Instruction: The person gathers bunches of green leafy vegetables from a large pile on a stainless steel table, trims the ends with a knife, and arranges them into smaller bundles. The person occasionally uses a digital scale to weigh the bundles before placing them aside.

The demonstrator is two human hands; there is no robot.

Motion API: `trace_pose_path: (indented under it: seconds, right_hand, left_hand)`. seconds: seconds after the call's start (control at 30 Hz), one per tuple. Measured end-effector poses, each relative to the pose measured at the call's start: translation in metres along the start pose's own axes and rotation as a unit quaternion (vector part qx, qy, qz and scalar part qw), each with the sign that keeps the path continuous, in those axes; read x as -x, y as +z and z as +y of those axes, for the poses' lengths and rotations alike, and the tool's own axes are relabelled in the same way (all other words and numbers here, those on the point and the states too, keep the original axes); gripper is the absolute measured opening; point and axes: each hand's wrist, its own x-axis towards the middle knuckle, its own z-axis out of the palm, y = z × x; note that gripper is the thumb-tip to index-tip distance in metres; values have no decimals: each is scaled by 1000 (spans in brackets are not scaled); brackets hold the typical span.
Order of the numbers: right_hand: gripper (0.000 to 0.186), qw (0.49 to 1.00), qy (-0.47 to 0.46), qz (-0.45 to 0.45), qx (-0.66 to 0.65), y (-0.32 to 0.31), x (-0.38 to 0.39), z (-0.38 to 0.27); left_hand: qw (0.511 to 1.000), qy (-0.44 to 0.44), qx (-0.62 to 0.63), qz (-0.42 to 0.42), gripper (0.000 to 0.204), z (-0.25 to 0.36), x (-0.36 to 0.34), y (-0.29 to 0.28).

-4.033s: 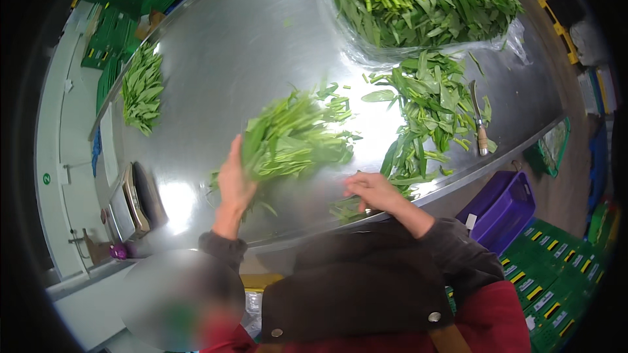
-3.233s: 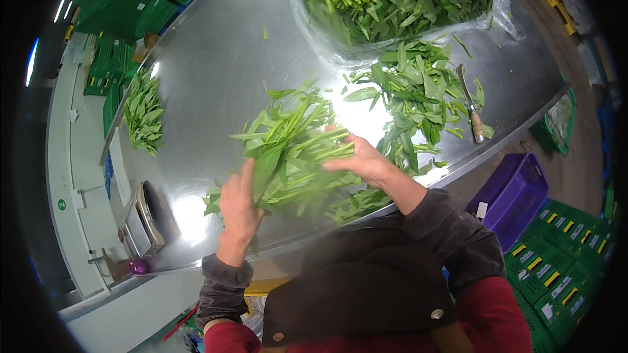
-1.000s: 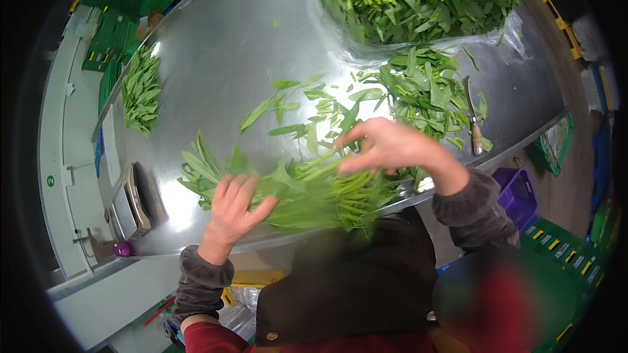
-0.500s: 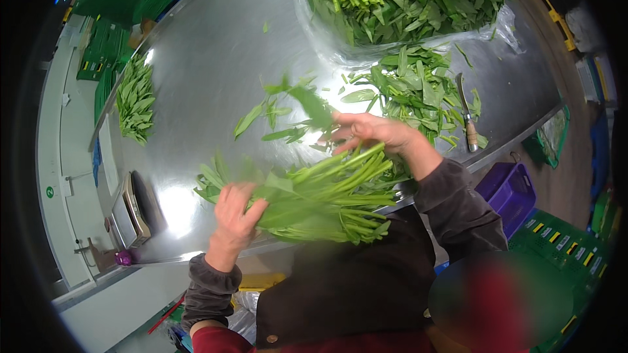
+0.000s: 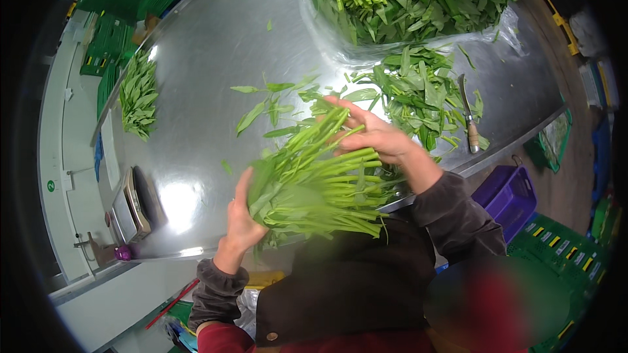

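A thick bunch of water spinach (image 5: 307, 186), leafy at the left and with pale green stems fanned out to the right, is held up over the table's near edge. My left hand (image 5: 243, 219) is closed round its leafy end, the fingers partly hidden under the leaves. At the upper stems, my right hand (image 5: 379, 137) has its fingers stretched out and apart, touching the stems; some fingertips are behind them. Just beyond the bunch, loose leaves (image 5: 275, 108) are scattered on the metal table (image 5: 209, 78).
A large heap of water spinach (image 5: 418, 0) lies on clear plastic at the back. Nearer are a pile of trimmings (image 5: 418, 91) and a curved knife (image 5: 470, 117) with a wooden handle. A smaller bunch (image 5: 137, 98) and a scale (image 5: 131, 209) are left; a purple crate (image 5: 507, 196) is right.
My right hand has come from the loose leaves to the stems, and leaves have dropped onto the table. The bunch's upper stems have tilted upward, and my left hand has turned and shifted slightly right.
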Motion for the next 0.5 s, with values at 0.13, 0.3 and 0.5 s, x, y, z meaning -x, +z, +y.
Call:
trace_pose_path:
  seconds: [0.13,0.3,0.5]
  right_hand:
    - [60,997,39,47,47,1,0,13]
    - [50,983,61,130,115,6,-6,19]
    - [28,987,3,158,30,-6,8,19]
  left_hand:
    - [999,5,-30,-30,98,27,-9,-4]
    - [999,12,48,21,97,4,5,13]
    - [997,7,71,-8,100,31,-11,13]
